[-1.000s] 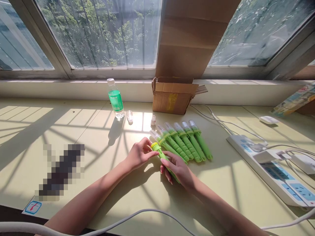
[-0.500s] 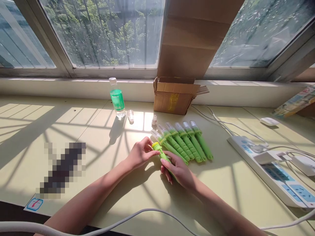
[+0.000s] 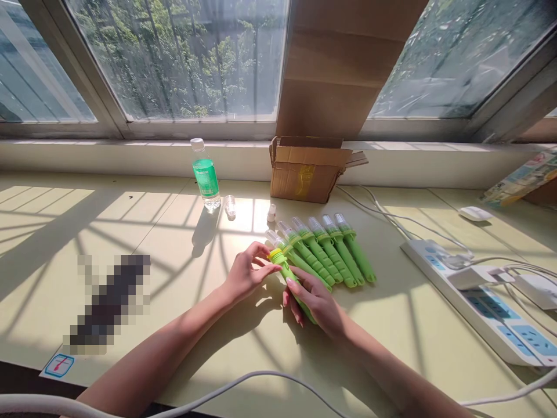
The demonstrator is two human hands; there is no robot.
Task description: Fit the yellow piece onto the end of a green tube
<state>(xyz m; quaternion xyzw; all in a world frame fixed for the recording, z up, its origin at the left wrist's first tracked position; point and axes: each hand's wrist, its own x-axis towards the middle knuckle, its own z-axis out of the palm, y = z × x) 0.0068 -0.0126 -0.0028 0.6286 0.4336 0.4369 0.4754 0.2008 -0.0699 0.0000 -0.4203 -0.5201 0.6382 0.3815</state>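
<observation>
A green flashlight-like plastic tube (image 3: 285, 271) with a yellow ring at its top end is held at a slant between both hands. My right hand (image 3: 311, 296) is wrapped around its lower body. My left hand (image 3: 250, 267) is closed at its top end, thumb and forefinger on the collar. Right beside it, several similar green tubes with clear caps (image 3: 326, 255) lie in a slanted row. Beyond my hands, a loose clear cap (image 3: 230, 208) and a small white-and-clear piece (image 3: 271, 213) stand on the table.
A bottle with a green label (image 3: 206, 177) and an open cardboard box (image 3: 307, 173) stand near the window ledge. On the right lies a white power strip (image 3: 478, 302) with plugs and cables. A pale cable (image 3: 243, 377) crosses in front of my forearms. A pixelated dark object (image 3: 111, 302) lies left.
Both hands keep their hold on the green tube, with only a slight shift of the fingers at its top. The whole view has moved a little.
</observation>
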